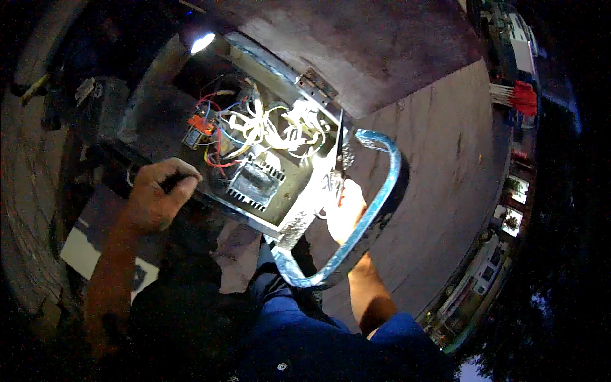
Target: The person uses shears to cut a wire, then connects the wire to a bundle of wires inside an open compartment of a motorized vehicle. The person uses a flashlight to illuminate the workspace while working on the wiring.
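Observation:
An open metal box (289, 207) holds tangled white wires (264, 127), red, blue and yellow wires, an orange component (200, 126) and a finned black unit (254, 184). My left hand (162, 194) is at the box's near left edge, thumb and forefinger pinched; what they hold, if anything, is unclear. My right hand (344, 210), brightly lit, grips a long, narrow dark tool (339, 143) that points up along the box's right side; its exact kind is unclear. A worn blue U-shaped handle (391, 178) curves around my right hand and forearm.
A hinged dark panel (394, 44) rises beyond the box. A small lamp (202, 42) shines at upper left. A pale board (83, 248) lies below my left arm. Pavement (445, 165) spreads to the right, with a red object (522, 97) and lit shapes farther off.

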